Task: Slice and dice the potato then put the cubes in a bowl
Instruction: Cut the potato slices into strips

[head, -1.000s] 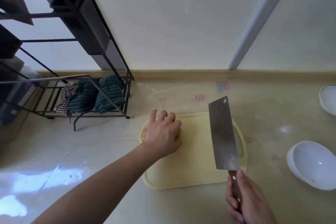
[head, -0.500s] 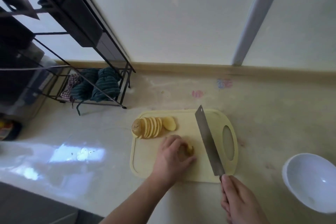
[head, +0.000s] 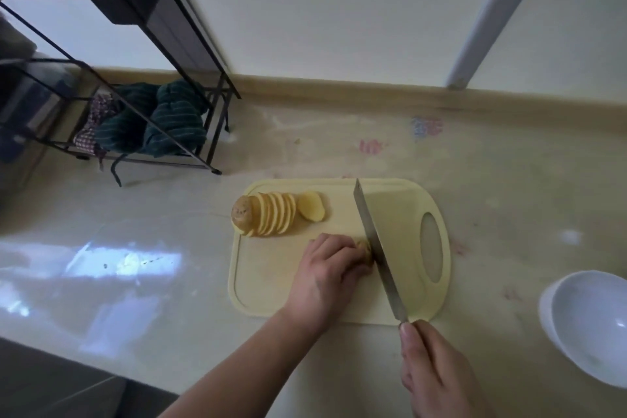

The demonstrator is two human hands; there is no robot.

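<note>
A pale yellow cutting board lies on the counter. At its far left stands a row of potato slices, one slice leaning at the right end. My left hand holds a small stack of potato slices near the board's middle, fingers curled over it. My right hand grips the handle of a cleaver, blade edge down against the stack's right side. A white bowl sits on the counter to the right.
A black wire rack holding dark striped cloths stands at the back left against the wall. The counter's front edge runs along the lower left. Faint coloured marks dot the counter behind the board.
My left hand left the row of slices and took a small stack to the board's middle. The cleaver turned from flat to edge down and came against that stack.
</note>
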